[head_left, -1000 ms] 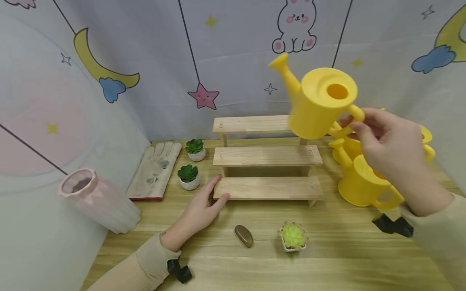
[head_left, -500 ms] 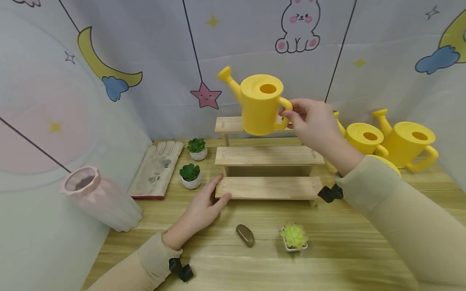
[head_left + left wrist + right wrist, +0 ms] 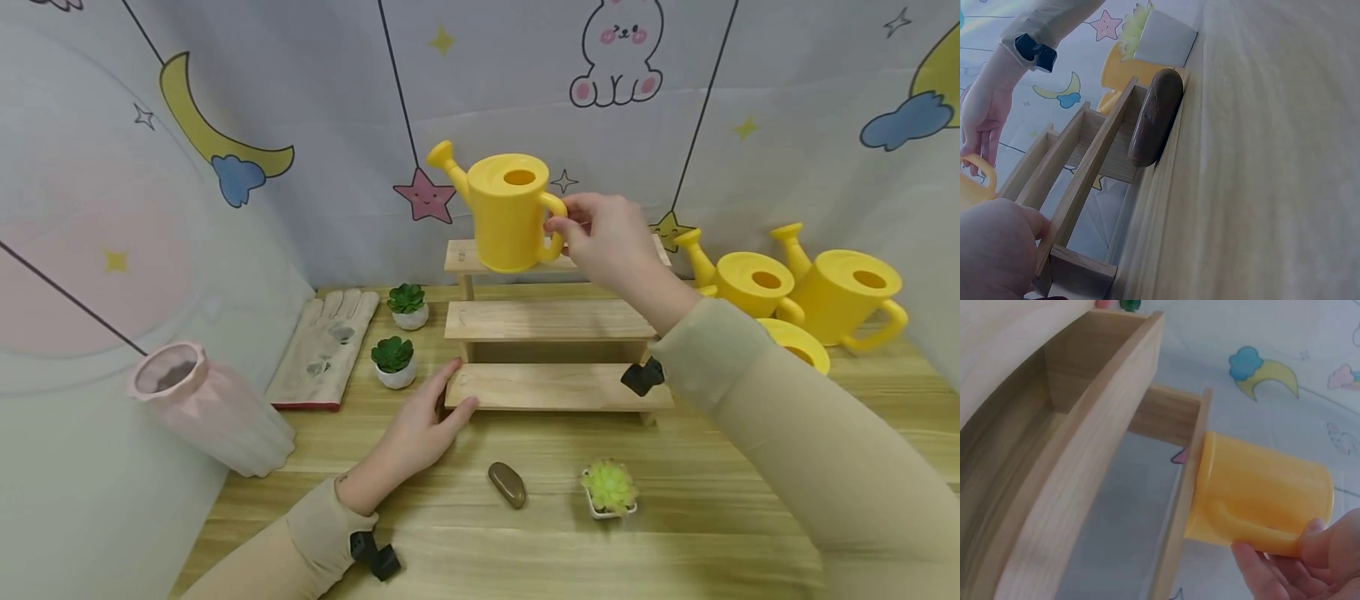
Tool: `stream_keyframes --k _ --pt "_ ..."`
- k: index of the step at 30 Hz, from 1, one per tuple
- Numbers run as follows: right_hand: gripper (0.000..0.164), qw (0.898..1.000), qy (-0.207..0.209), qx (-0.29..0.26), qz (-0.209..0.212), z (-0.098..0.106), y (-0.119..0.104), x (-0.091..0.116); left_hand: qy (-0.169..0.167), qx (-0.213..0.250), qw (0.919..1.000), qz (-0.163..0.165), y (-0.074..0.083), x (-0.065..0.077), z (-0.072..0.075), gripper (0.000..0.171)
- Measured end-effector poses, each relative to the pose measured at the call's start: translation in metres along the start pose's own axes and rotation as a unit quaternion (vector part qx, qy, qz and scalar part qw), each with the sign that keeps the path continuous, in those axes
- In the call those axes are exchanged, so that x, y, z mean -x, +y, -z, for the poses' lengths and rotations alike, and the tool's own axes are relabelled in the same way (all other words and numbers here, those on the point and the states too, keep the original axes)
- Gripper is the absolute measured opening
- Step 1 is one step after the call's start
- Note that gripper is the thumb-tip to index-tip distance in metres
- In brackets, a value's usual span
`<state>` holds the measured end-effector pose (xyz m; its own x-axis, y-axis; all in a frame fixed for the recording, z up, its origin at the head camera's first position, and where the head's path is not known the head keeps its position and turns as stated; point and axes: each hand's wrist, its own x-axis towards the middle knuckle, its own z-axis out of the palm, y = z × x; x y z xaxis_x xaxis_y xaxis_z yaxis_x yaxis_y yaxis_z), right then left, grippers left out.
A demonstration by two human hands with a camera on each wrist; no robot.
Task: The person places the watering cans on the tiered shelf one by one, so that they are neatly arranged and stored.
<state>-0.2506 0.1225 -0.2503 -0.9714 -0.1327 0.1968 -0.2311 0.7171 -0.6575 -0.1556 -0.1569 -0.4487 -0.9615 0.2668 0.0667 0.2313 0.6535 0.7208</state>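
Observation:
In the head view a yellow watering can point(image 3: 510, 215) is upright at the left part of the top step. My right hand point(image 3: 611, 242) pinches its handle between thumb and fingers. From the right wrist, the can's base point(image 3: 1200, 487) looks to be against the step's board; whether it bears weight I cannot tell. My left hand point(image 3: 420, 423) grips the left end of the lowest step of the three-tier wooden stand point(image 3: 555, 387), thumb at the front edge. In the left wrist view, that hand point(image 3: 997, 247) partly hides the stand's end.
More yellow watering cans point(image 3: 843, 296) stand right of the stand, one partly behind my right sleeve. Two green potted succulents point(image 3: 393, 358), a glove point(image 3: 322, 350) and a pink-white vase point(image 3: 213, 412) are at left. A brown stone point(image 3: 507, 485) and a light-green succulent point(image 3: 609, 487) lie in front.
My right hand has carried the watering can leftward from above the other cans to the top step, lowering it slightly and bringing it upright. My left hand has stayed on the stand.

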Motion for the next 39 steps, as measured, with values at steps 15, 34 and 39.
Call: stream_keyframes --k 15,34,39 --pt "0.039 1.0 0.007 -0.002 0.021 -0.01 -0.006 -0.007 0.002 -0.005 1.0 -0.003 0.0 0.0 0.001 0.074" --pt "0.056 1.0 -0.016 -0.008 0.013 -0.006 -0.001 0.0 0.001 -0.003 1.0 -0.008 0.0 0.0 0.002 0.074" --pt "0.071 1.0 -0.004 -0.01 0.008 0.008 0.012 0.021 0.003 -0.002 0.9999 -0.011 0.001 0.001 0.001 0.073"
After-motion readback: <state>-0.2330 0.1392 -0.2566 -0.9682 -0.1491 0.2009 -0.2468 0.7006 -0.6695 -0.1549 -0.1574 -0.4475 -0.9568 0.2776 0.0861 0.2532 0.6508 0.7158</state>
